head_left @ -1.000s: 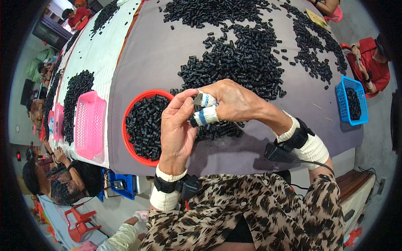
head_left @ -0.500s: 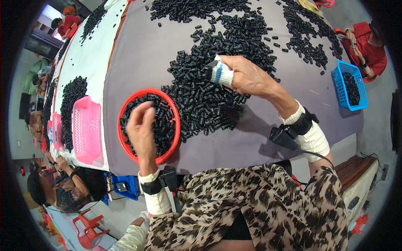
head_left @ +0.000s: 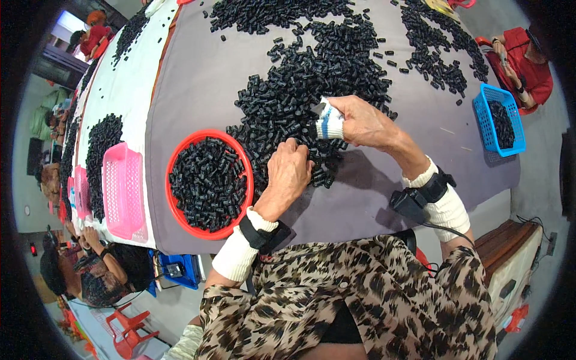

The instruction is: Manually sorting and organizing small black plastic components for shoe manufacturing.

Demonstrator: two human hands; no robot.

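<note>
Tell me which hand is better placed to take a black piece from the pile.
Probably the left hand: it looks bare and is down at the pile, while the right hand, with white wrapping on it, appears raised above the pile.

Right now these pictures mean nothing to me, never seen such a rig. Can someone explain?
There's no machine: you see a person's left hand and right hand, with black devices strapped at the wrists. The view is from a fisheye camera on the person's head, looking down, so edges bend. Small black pieces lie piled on a grey cloth; more sit in a red basin. The left hand is at the pile's near side; whether it holds a piece is hidden. The right hand wears a white-and-blue wrap; whether it grips anything is unclear.
</note>
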